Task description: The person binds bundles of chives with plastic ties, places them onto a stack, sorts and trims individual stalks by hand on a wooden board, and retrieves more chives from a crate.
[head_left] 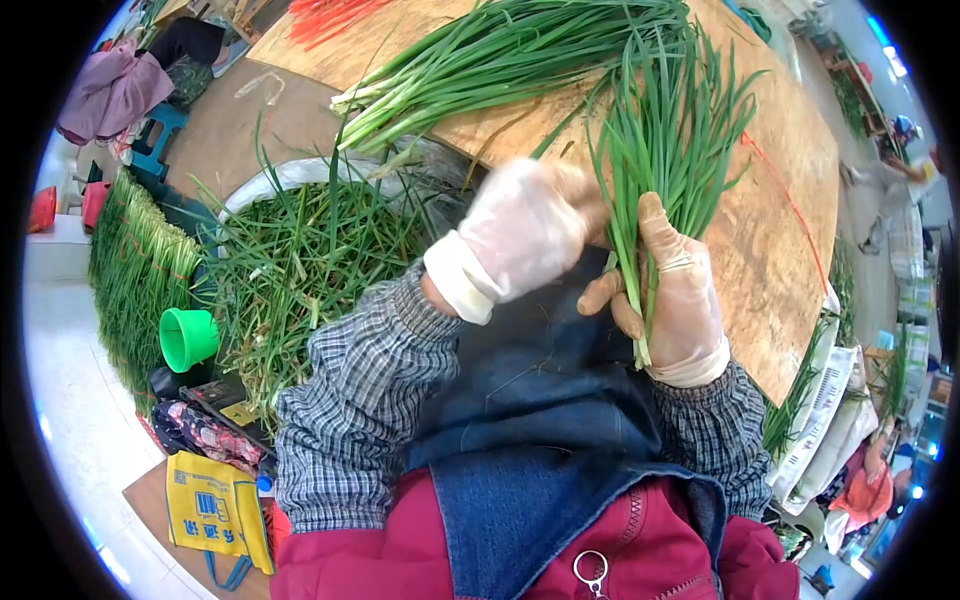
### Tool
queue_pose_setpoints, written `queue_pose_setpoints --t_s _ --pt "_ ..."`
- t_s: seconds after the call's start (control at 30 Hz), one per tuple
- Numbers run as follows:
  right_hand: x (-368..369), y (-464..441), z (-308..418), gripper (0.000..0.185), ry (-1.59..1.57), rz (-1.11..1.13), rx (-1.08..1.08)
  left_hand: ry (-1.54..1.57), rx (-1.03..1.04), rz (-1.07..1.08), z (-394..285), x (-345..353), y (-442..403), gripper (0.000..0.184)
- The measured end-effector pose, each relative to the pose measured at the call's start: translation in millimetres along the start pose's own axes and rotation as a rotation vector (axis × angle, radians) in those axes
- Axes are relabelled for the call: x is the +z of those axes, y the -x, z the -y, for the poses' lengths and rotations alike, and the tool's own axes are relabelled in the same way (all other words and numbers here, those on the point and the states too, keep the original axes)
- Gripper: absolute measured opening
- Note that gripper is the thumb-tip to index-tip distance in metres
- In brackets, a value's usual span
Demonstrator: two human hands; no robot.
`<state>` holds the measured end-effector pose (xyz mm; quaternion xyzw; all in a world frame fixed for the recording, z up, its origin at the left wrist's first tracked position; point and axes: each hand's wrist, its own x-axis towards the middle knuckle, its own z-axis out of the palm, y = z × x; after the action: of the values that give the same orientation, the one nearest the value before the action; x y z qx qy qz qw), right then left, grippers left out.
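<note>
My right hand (680,290), in a pale thin glove, grips the lower stems of a bunch of garlic chives (672,140). Its leaves point up and away over the wooden board, and the pale stem ends stick out below my fingers. Just left of the stems is my left hand (525,232), gloved too. Motion blurs its fingers, so I cannot make out whether they hold anything. Across the board's far side lies a larger heap of garlic chives (500,65), with white ends toward the left.
A lined container of loose leaves and trimmings (310,240) stands left of the wooden board (770,270). Further left are tied bundles of greens (140,270), a green cup (188,338) and a yellow bag (212,505). Red ties (325,18) lie at the board's far edge.
</note>
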<state>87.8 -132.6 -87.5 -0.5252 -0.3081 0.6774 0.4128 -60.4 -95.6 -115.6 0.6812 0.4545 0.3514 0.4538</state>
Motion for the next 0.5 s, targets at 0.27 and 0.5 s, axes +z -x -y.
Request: queue_pose_setpoints --t_s 0.27,0.5 --pt "-27 11 27 0.035 -0.126 0.041 -0.222 -0.601 -0.215 -1.071 21 -129 98 0.015" --pt "-16 -14 3 0.025 -0.219 -0.120 -0.069 -0.419 -0.330 -0.494 37 -47 114 0.034"
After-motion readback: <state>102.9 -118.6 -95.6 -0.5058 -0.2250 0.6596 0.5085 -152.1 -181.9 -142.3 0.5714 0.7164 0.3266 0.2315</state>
